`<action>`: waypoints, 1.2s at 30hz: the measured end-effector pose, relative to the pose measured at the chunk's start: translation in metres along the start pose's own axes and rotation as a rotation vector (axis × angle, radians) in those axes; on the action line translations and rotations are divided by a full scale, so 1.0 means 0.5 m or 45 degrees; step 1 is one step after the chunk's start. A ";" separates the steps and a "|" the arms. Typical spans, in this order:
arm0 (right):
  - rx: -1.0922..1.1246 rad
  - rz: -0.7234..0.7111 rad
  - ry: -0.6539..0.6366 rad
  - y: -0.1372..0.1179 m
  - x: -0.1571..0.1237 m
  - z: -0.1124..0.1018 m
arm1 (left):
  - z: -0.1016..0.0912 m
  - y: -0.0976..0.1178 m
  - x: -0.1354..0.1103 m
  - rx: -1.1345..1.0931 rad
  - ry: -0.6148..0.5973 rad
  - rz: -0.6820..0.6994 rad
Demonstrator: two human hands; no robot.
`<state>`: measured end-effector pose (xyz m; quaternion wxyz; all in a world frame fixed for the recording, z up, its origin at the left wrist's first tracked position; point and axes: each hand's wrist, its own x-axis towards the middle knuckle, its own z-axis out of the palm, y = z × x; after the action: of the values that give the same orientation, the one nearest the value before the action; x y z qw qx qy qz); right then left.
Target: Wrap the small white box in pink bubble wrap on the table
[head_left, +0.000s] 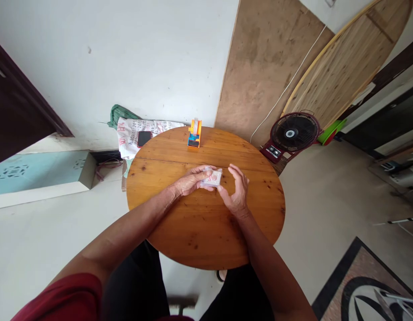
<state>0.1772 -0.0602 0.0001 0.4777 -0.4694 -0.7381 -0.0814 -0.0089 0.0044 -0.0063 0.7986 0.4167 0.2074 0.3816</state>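
Observation:
A small pale packet with pink print (213,178) lies near the middle of a round wooden table (199,223). My left hand (192,180) rests on the table with its fingers closed over the packet's left side. My right hand (237,191) sits just right of the packet, thumb touching its lower right corner, fingers apart and raised. An orange and blue holder with a white piece in it (194,133) stands at the table's far edge, beyond both hands.
A dark phone (144,137) lies on a printed white sack (132,133) behind the table's left edge. A red floor fan (291,133) stands at the right. Wooden boards (266,67) lean on the wall. A patterned rug (370,290) lies at lower right.

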 end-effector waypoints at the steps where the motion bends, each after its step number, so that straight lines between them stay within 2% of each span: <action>1: 0.010 -0.002 -0.033 0.000 0.000 0.003 | -0.001 -0.002 0.000 0.003 -0.011 -0.001; 9: -0.010 0.032 -0.203 0.001 -0.004 0.014 | -0.001 -0.003 0.000 0.053 -0.059 -0.015; 14: 0.015 -0.006 -0.184 0.001 -0.004 0.014 | -0.005 -0.004 0.001 0.069 -0.056 -0.013; 19: 0.052 -0.015 -0.150 0.004 -0.007 0.021 | -0.012 -0.005 0.005 0.076 -0.055 -0.102; 24: 0.025 -0.048 -0.147 0.008 -0.008 0.024 | -0.010 -0.002 0.005 0.282 0.021 -0.159; 32: -0.026 -0.089 -0.213 0.015 -0.011 0.028 | -0.011 -0.007 0.008 0.402 0.061 -0.123; 36: -0.010 -0.084 -0.219 0.015 -0.013 0.028 | -0.010 -0.008 0.008 0.427 0.033 -0.079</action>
<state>0.1748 -0.0519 -0.0149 0.4076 -0.4519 -0.7912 -0.0596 -0.0079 0.0083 -0.0124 0.7264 0.5326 0.2912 0.3223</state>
